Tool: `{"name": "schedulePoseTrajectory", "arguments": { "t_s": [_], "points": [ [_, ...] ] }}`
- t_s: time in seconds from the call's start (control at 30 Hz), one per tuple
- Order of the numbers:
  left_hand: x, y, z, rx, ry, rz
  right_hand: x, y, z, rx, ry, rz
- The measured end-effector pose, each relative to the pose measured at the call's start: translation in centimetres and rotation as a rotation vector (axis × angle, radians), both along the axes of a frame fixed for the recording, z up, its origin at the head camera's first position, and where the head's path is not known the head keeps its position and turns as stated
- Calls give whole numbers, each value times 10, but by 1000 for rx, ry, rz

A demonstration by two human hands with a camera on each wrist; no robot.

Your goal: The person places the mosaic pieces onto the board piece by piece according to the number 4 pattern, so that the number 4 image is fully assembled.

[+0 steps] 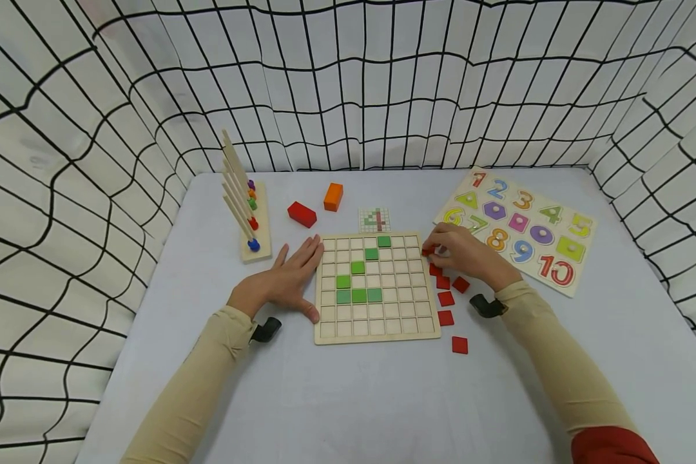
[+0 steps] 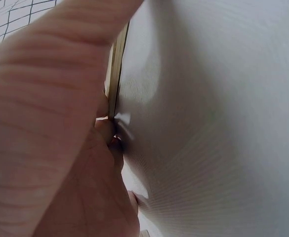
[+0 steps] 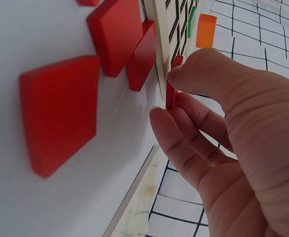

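A wooden grid board (image 1: 377, 328) lies flat on the table, with several green square tiles (image 1: 357, 267) set in its cells. My left hand (image 1: 284, 281) rests against the board's left edge, fingers spread and straight. In the left wrist view its palm (image 2: 45, 123) covers most of the board edge (image 2: 115, 74). At the board's upper right edge, my right hand (image 1: 461, 251) pinches a red square tile (image 3: 171, 86) between thumb and fingers. Several loose red tiles (image 1: 445, 318) lie along the board's right side, below that hand.
A small pattern card (image 1: 374, 220) lies behind the board. Nearby are a red block (image 1: 302, 214) and an orange block (image 1: 333, 197). A pegged wooden stand (image 1: 258, 254) with coloured pieces is at left, a number puzzle board (image 1: 565, 235) at right. Black netting (image 1: 348, 60) surrounds the table.
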State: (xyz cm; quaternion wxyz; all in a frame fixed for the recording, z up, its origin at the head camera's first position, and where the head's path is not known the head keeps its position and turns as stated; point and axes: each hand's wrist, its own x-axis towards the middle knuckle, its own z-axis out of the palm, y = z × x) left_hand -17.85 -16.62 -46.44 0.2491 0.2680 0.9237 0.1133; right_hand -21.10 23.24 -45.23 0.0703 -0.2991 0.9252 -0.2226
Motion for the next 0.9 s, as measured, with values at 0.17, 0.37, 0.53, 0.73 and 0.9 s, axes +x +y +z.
{"name": "schedulePoseTrajectory", "arguments": {
  "t_s": [0.17,0.37,0.53,0.73,0.9],
  "points": [
    [0,-1,0,9,-2,-2,-2,-10,1,3,-6,25],
    [1,0,3,24,-3,4,-5,-24,2,29,37,79],
    [2,0,3,26,-5,11,-8,-40,3,15,44,124],
    [2,-2,3,13,-6,6,-12,-59,2,-21,55,213],
    [1,-2,3,16,-13,-1,-14,-68,2,-7,50,237]
  ]
}}
